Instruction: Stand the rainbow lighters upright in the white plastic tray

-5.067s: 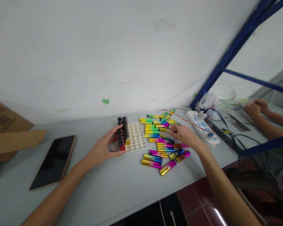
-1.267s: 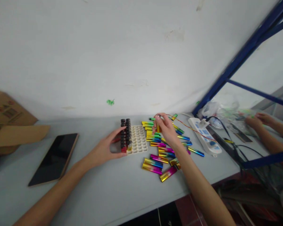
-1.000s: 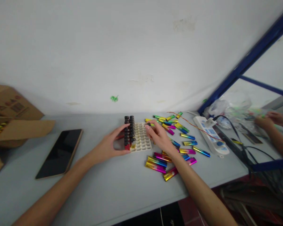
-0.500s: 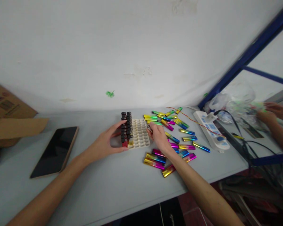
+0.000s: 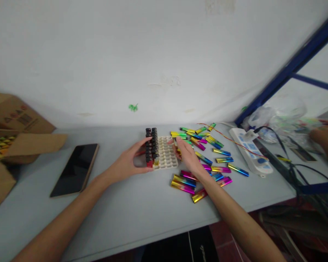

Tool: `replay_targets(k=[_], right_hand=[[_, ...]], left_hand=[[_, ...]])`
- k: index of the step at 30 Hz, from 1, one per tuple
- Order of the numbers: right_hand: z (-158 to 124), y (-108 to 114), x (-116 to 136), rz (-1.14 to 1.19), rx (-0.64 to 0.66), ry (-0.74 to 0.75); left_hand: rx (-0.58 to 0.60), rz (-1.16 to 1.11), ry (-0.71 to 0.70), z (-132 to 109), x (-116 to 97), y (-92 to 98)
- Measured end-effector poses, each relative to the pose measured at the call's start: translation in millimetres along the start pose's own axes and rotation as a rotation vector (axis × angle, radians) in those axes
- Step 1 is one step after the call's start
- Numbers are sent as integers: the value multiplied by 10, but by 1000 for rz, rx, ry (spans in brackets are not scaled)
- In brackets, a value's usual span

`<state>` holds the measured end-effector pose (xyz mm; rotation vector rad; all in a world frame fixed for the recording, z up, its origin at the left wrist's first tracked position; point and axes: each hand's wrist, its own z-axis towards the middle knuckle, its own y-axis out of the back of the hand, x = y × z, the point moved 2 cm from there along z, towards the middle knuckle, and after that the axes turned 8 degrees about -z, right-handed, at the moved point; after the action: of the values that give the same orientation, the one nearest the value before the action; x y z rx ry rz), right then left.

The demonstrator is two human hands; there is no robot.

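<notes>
- The left hand (image 5: pixel 127 163), fingers wide apart, holds black-topped lighters (image 5: pixel 152 145) standing in the white tray (image 5: pixel 166 155).
- The right hand (image 5: pixel 186 154) bends its fingers at the tray's right side; if they hold something, I cannot tell.

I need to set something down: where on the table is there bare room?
The largest bare patch is the near side of the table, between the left forearm and right forearm. A smaller one lies beyond the left hand, between the phone and the upright lighters. Crowded: right of the white tray, where loose lighters scatter toward the power strip.
</notes>
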<state>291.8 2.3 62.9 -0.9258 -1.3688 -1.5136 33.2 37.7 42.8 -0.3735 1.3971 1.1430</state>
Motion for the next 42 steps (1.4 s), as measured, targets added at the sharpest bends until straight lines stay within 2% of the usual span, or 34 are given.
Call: replay_targets(k=[3, 6, 13, 22, 28, 32, 38, 42], right_hand=[[-40, 20, 83, -60, 20, 153], [-86, 41, 155, -179, -23, 270], [-171, -8, 211, -212, 74, 189], [-194, -115, 93, -330, 144, 380], [-219, -246, 147, -624, 180, 490], [-220, -224, 193, -733, 153, 510], [-171, -101, -34, -788, 156, 573], [-88, -103, -186, -857, 214, 534]], left_hand=[[14, -30, 13, 1, -23, -15], [10, -46, 17, 4, -55, -23], [20, -68, 39, 18, -59, -12], [23, -68, 32, 20, -27, -12], [28, -44, 29, 14, -68, -6], [16, -23, 13, 16, -93, -10], [-8, 38, -20, 14, -89, -6], [-3, 29, -5, 8, -58, 2]])
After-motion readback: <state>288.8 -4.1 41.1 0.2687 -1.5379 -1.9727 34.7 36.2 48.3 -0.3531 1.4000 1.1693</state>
